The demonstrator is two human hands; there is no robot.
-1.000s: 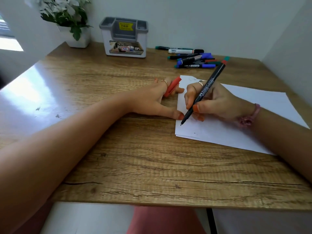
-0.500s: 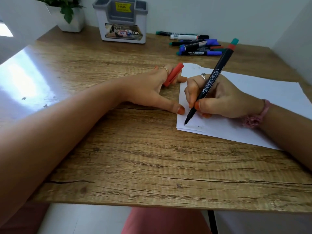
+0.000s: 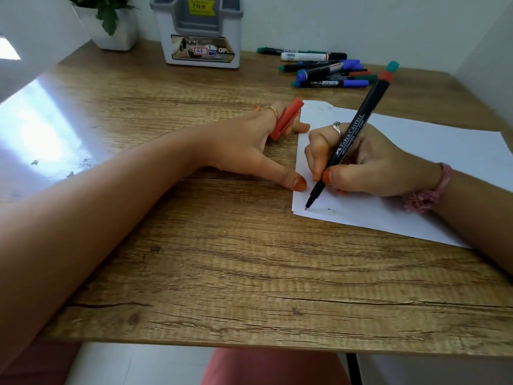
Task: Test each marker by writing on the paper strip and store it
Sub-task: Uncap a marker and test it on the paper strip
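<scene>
My right hand (image 3: 369,162) grips a black marker (image 3: 350,137) with a red and green end, its tip touching the near left corner of the white paper (image 3: 433,157). My left hand (image 3: 244,145) lies flat beside the paper's left edge, thumb on the sheet's corner, and pinches the marker's red cap (image 3: 286,119) between two fingers. Several more markers (image 3: 324,70) lie in a pile at the back of the table. A grey and white holder (image 3: 201,31) stands at the back, left of the pile.
A white pot with a green plant (image 3: 111,26) stands at the back left corner. The wooden table (image 3: 222,259) ends close to my body. White walls close in behind and to the right.
The marker has tilted more upright and its tip has come down onto the paper. The view has tipped downward a little. My left hand has stayed in place.
</scene>
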